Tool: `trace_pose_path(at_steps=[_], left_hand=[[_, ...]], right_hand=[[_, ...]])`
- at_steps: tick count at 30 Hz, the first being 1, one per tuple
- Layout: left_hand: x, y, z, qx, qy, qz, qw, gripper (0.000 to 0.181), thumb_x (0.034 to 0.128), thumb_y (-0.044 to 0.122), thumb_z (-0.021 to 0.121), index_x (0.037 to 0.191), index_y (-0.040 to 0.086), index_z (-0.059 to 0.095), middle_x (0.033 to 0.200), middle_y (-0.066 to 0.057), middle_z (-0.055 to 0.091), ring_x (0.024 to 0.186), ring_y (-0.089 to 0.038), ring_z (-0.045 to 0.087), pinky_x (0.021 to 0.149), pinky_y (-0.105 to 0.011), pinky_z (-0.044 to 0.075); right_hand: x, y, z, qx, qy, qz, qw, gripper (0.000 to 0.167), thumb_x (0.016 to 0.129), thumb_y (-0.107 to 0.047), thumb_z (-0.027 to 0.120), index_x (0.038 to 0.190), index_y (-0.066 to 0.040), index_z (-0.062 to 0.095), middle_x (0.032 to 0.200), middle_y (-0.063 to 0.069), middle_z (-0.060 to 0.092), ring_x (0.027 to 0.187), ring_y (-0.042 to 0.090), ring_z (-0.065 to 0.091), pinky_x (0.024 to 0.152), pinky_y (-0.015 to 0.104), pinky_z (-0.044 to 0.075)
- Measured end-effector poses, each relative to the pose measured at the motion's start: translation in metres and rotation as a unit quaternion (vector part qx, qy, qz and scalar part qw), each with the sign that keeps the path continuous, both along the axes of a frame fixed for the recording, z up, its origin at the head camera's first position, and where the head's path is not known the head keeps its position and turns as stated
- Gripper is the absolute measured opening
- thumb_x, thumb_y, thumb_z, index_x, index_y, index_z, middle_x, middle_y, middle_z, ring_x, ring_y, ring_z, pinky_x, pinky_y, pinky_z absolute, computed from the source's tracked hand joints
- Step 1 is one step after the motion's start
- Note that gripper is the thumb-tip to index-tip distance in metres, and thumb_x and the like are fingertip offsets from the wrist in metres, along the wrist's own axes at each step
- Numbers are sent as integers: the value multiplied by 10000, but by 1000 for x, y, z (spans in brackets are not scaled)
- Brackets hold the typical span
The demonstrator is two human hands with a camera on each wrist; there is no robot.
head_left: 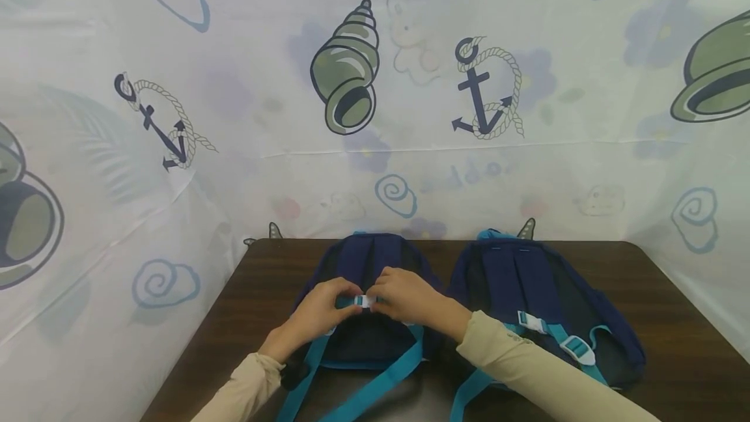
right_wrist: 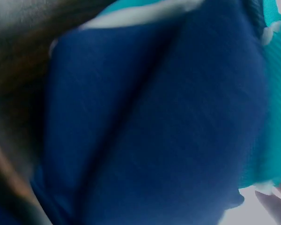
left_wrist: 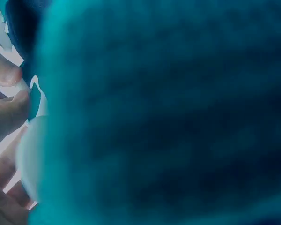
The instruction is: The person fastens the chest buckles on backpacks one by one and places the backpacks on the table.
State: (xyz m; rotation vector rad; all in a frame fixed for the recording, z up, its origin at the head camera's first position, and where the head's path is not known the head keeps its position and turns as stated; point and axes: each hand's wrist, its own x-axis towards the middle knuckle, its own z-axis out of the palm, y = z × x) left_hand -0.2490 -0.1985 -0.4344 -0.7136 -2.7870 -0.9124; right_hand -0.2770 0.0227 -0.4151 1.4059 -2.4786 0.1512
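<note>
A navy backpack (head_left: pixel 383 251) with a dark back panel and teal straps lies on the table. Across its middle sits a white plastic buckle (head_left: pixel 365 301) on teal webbing. From the left, my left hand (head_left: pixel 319 308) pinches the buckle's left end; my right hand (head_left: pixel 407 295) pinches the other end. Blurred teal webbing (left_wrist: pixel 154 117) fills most of the left wrist view, with fingertips (left_wrist: pixel 11 110) at its left edge. In the right wrist view, navy fabric (right_wrist: pixel 154 122) hides most of the right hand; teal webbing (right_wrist: pixel 278 112) runs down the right side.
A second navy backpack (head_left: pixel 530 279) lies close on the right, with a white buckle (head_left: pixel 531 322) and a strap adjuster (head_left: pixel 578 349) on its teal straps. Both stand on a dark wooden table (head_left: pixel 662 318). Behind hangs a printed white curtain (head_left: pixel 258 51).
</note>
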Motion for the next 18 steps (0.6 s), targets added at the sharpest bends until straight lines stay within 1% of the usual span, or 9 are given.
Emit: trace_pose_path(at_steps=[4, 9, 12, 14, 15, 18], left_hand=[[0, -1, -7, -367, 49, -15, 9993, 247, 872, 237, 777, 1087, 132, 717, 1058, 30, 678, 1021, -175, 643, 887, -403, 542], [-1, 0, -13, -738, 213, -34, 9970, 216, 853, 242, 796, 1038, 151, 733, 1074, 9, 664, 1028, -226, 597, 895, -520, 491], [-1, 2, -16, -963, 356, -48, 9947, 201, 848, 244, 802, 1020, 161, 739, 1081, -6, 653, 1022, -240, 581, 883, -544, 473], [-1, 3, -17, -1068, 416, -49, 9934, 201, 855, 267, 796, 1018, 167, 738, 1082, -4, 644, 1022, -236, 572, 883, -534, 465], [0, 3, -18, -1107, 418, -47, 9930, 208, 861, 284, 790, 1026, 170, 736, 1080, 0, 640, 1021, -227, 567, 883, -520, 460], [2, 3, -15, -1199, 378, -115, 9920, 270, 887, 357, 756, 1073, 164, 729, 1088, 4, 635, 1021, -219, 565, 880, -506, 454]], right_hand=[[1, -2, -11, 22, 74, 37, 10000, 216, 913, -338, 729, 1055, -183, 775, 963, -80, 757, 839, 101, 576, 769, 218, 501], [2, -5, -23, 151, 31, -113, 9998, 223, 916, -365, 721, 1060, -202, 770, 969, -94, 750, 844, 97, 570, 777, 236, 498], [3, -5, -27, 238, 24, -196, 9995, 230, 920, -383, 712, 1069, -215, 764, 971, -101, 740, 839, 90, 562, 758, 230, 492], [3, -4, -29, 298, -118, -229, 9992, 259, 928, -399, 699, 1102, -215, 754, 995, -99, 731, 857, 88, 564, 761, 227, 494], [4, -3, -29, 315, -229, -236, 9990, 283, 938, -414, 681, 1127, -213, 745, 1021, -93, 726, 886, 90, 574, 783, 232, 501], [4, 5, -26, 216, -670, -277, 9971, 383, 971, -467, 611, 1226, -195, 698, 1154, -58, 700, 1040, 123, 601, 901, 287, 519]])
